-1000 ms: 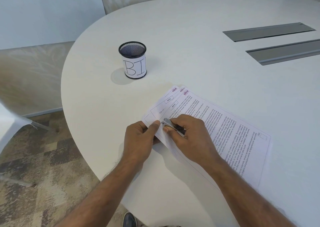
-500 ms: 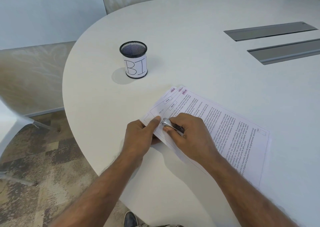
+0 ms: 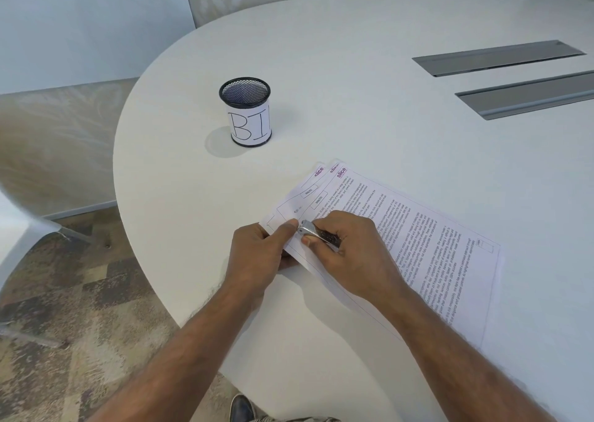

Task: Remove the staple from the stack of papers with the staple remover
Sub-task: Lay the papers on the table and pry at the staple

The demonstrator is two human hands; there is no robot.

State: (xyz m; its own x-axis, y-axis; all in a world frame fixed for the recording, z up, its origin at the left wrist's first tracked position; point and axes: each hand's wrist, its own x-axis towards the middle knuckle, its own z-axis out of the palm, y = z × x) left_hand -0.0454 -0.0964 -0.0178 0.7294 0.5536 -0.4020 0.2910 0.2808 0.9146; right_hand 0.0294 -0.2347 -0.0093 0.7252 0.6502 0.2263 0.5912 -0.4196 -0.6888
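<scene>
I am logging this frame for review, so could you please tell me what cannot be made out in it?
Head view only:
- The staple: hidden beneath the thumb of the left hand and the tip of the staple remover.
- Underside of the staple remover: covered by the fingers of the right hand.
- Bottom of the mesh cup: hidden by its near wall.
- Body text on the stack of papers: too small to read.

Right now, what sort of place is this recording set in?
Probably an office meeting room: a large rounded white table with two grey cable hatches set in it, a mesh pen cup, and carpet tiles.
</scene>
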